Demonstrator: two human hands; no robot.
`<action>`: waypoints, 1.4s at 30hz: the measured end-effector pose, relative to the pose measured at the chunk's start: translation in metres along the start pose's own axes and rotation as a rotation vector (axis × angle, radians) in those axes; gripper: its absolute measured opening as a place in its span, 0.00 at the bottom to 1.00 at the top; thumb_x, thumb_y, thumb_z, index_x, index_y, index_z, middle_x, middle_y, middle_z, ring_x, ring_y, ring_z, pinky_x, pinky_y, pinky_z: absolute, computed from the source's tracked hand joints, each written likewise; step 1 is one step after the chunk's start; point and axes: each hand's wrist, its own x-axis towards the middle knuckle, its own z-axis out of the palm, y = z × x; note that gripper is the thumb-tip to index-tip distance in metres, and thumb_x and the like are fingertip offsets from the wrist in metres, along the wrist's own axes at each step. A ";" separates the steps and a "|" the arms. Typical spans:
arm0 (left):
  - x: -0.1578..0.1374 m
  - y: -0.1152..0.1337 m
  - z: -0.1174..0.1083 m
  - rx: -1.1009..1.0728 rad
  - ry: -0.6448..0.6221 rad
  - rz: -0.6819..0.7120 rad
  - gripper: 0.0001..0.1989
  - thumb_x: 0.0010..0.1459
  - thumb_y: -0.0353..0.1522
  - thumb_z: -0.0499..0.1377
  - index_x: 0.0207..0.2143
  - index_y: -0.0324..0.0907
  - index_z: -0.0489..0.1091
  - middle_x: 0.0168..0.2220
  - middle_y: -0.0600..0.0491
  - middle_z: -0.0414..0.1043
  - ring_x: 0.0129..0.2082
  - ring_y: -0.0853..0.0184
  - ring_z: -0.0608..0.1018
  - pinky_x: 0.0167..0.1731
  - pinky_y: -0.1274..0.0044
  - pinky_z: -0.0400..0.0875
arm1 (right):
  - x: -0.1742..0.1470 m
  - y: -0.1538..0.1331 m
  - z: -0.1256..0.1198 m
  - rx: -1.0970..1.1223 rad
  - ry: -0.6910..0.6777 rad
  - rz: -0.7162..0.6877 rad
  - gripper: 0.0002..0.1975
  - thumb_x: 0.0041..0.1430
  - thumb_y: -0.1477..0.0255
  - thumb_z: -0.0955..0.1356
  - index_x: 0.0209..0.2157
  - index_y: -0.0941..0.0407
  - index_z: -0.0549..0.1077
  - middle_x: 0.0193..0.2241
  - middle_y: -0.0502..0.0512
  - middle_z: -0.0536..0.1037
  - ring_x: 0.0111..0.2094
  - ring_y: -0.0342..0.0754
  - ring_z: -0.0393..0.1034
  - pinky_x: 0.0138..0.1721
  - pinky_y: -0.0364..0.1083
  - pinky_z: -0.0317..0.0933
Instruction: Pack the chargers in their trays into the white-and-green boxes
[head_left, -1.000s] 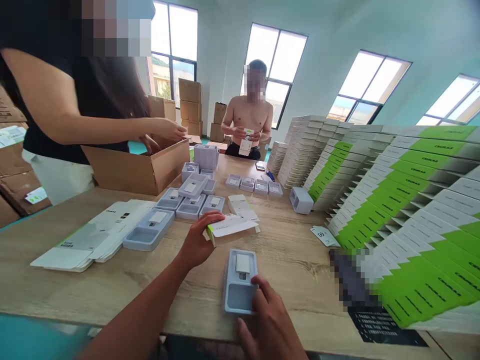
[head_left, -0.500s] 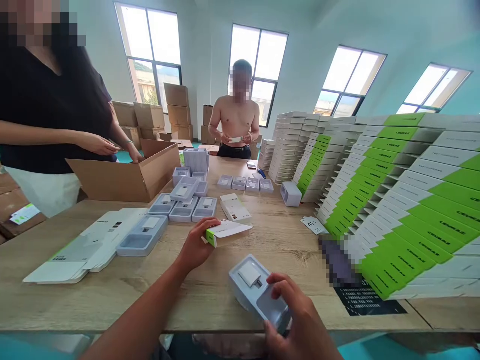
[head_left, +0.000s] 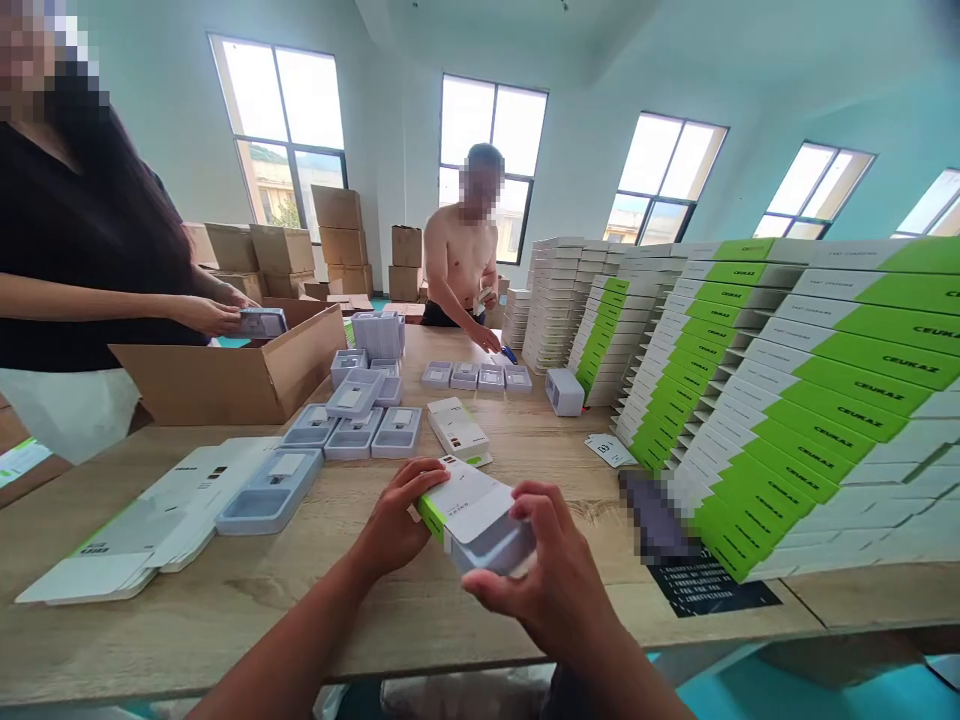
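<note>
My left hand point(head_left: 397, 515) is closed around a white and green cardboard box point(head_left: 472, 500), held tilted above the table. In my right hand point(head_left: 551, 565) is a pale grey plastic tray point(head_left: 495, 548), gripped at its outer end. The tray sits partly inside the open end of the box, so its inner part and the white charger seen in it earlier are hidden. Just beyond, a closed white box point(head_left: 457, 425) lies on the table. Left of my hands are a filled tray point(head_left: 270, 490) and a stack of flattened boxes point(head_left: 150, 510).
Tall stacks of white and green boxes point(head_left: 817, 400) line the right side. Several trays point(head_left: 356, 395) stand mid-table. A person at left holds a packet over an open carton point(head_left: 217, 385); another person reaches across the table's far end. A dark printed sheet point(head_left: 712, 580) lies front right.
My right hand has lifted the tray from near the table edge and brought it left into the box. The person at the back now reaches down; the person at left now holds a packet.
</note>
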 end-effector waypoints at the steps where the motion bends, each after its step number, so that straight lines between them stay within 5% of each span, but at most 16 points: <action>1: -0.002 0.004 0.002 -0.030 -0.001 -0.028 0.17 0.53 0.31 0.68 0.47 0.44 0.78 0.52 0.43 0.77 0.54 0.52 0.77 0.56 0.60 0.72 | 0.001 0.004 0.005 0.038 0.071 -0.016 0.43 0.39 0.56 0.83 0.54 0.51 0.65 0.59 0.65 0.67 0.59 0.67 0.66 0.57 0.60 0.65; 4: -0.017 0.023 0.008 -0.133 -0.048 -0.132 0.16 0.60 0.37 0.65 0.50 0.41 0.76 0.46 0.43 0.81 0.46 0.52 0.82 0.45 0.62 0.79 | -0.004 0.015 0.008 0.206 0.094 -0.008 0.58 0.47 0.52 0.81 0.70 0.46 0.47 0.69 0.65 0.57 0.68 0.64 0.55 0.65 0.63 0.57; 8: -0.052 0.059 0.014 -0.472 -0.215 -0.407 0.23 0.60 0.45 0.67 0.53 0.43 0.73 0.46 0.43 0.82 0.43 0.51 0.84 0.46 0.61 0.81 | -0.028 0.028 0.000 0.359 -0.134 0.044 0.41 0.66 0.63 0.72 0.71 0.39 0.46 0.59 0.58 0.74 0.53 0.52 0.74 0.56 0.55 0.69; 11: -0.077 0.072 0.015 -0.535 -0.071 -0.507 0.28 0.60 0.43 0.69 0.60 0.50 0.66 0.53 0.46 0.79 0.51 0.52 0.82 0.50 0.61 0.80 | -0.048 0.040 0.000 0.355 -0.075 -0.019 0.33 0.68 0.66 0.70 0.69 0.42 0.55 0.50 0.56 0.79 0.44 0.49 0.76 0.48 0.50 0.73; 15: -0.097 0.063 0.015 -0.216 0.177 -0.245 0.26 0.64 0.36 0.67 0.61 0.60 0.63 0.55 0.52 0.76 0.49 0.62 0.83 0.48 0.71 0.81 | -0.060 0.055 0.007 0.249 -0.073 -0.132 0.27 0.68 0.69 0.70 0.65 0.43 0.63 0.48 0.54 0.80 0.43 0.48 0.77 0.45 0.47 0.75; 20: -0.092 0.062 -0.004 0.150 -0.014 0.121 0.22 0.68 0.31 0.61 0.62 0.56 0.67 0.56 0.50 0.72 0.52 0.66 0.79 0.51 0.79 0.77 | -0.050 0.054 0.002 0.138 -0.128 -0.364 0.24 0.68 0.73 0.68 0.63 0.46 0.66 0.54 0.59 0.76 0.50 0.51 0.77 0.48 0.46 0.75; 25: -0.079 0.091 -0.023 0.292 -0.300 0.101 0.16 0.70 0.27 0.57 0.57 0.50 0.70 0.54 0.48 0.69 0.49 0.67 0.79 0.48 0.81 0.76 | -0.034 0.038 -0.016 0.079 -0.186 -0.490 0.14 0.65 0.77 0.69 0.52 0.53 0.73 0.51 0.61 0.73 0.46 0.49 0.75 0.46 0.46 0.75; 28: -0.080 0.098 -0.020 0.350 -0.249 0.131 0.16 0.70 0.24 0.54 0.55 0.47 0.71 0.56 0.46 0.68 0.49 0.68 0.79 0.49 0.80 0.76 | -0.029 0.030 -0.022 0.065 -0.156 -0.542 0.14 0.64 0.81 0.69 0.49 0.53 0.73 0.57 0.63 0.70 0.55 0.53 0.71 0.53 0.51 0.72; 32: -0.084 0.098 -0.012 0.254 -0.068 0.276 0.20 0.67 0.21 0.56 0.57 0.48 0.63 0.53 0.48 0.73 0.56 0.67 0.77 0.57 0.76 0.72 | -0.027 0.019 -0.024 0.098 -0.153 -0.639 0.21 0.62 0.86 0.68 0.52 0.52 0.68 0.44 0.56 0.78 0.51 0.50 0.72 0.52 0.51 0.72; 36: -0.081 0.112 -0.012 0.327 -0.150 0.178 0.14 0.66 0.24 0.59 0.51 0.48 0.70 0.56 0.48 0.74 0.55 0.66 0.78 0.54 0.77 0.75 | -0.023 0.000 -0.029 0.077 -0.238 -0.476 0.03 0.67 0.73 0.70 0.42 0.52 0.74 0.47 0.58 0.79 0.51 0.52 0.73 0.49 0.50 0.72; 39: -0.077 0.127 -0.008 0.318 -0.114 -0.043 0.01 0.65 0.32 0.63 0.40 0.47 0.73 0.54 0.51 0.77 0.51 0.65 0.81 0.50 0.78 0.77 | -0.021 -0.013 -0.031 0.136 -0.306 -0.228 0.05 0.68 0.67 0.71 0.36 0.51 0.74 0.50 0.55 0.81 0.51 0.50 0.76 0.49 0.47 0.71; 42: -0.073 0.135 0.000 0.256 -0.011 -0.267 0.05 0.64 0.37 0.64 0.42 0.50 0.76 0.49 0.56 0.80 0.40 0.69 0.83 0.41 0.80 0.80 | -0.022 -0.017 -0.028 0.178 -0.295 -0.049 0.03 0.67 0.66 0.71 0.42 0.49 0.76 0.45 0.50 0.84 0.46 0.48 0.79 0.45 0.45 0.71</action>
